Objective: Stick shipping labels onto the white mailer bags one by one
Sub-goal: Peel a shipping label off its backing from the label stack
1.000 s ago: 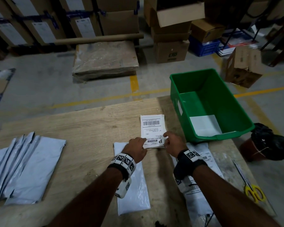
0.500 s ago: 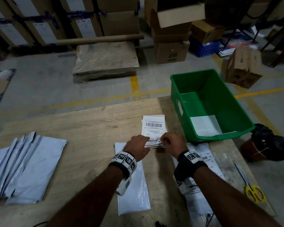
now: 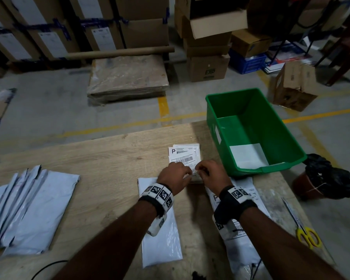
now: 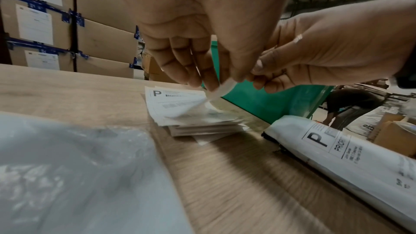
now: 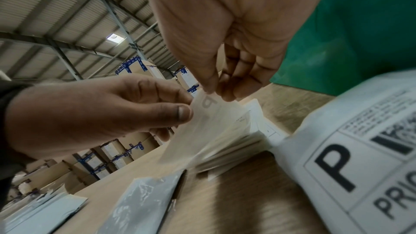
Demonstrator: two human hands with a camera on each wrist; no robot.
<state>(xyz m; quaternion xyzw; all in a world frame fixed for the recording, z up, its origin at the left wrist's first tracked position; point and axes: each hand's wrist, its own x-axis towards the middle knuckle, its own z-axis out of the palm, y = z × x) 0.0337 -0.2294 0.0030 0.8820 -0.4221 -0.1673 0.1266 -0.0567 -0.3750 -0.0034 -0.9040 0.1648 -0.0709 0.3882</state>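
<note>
Head view: both hands meet over the label stack by the desk's far edge, beside the green bin. Left wrist: left hand pinches the shipping label. Right wrist: right hand pinches it too.

Head view looks down and forward from above the wooden table, wide enough to take in both forearms, the green bin at far right and stacked cartons beyond. The left wrist view sits low, just over the tabletop, facing far and rightward past the left hand at the label stack. The right wrist view is low too, tilted up and leftward past the right hand, catching roof beams. All three views share the label stack and both hands meeting over it.
</note>
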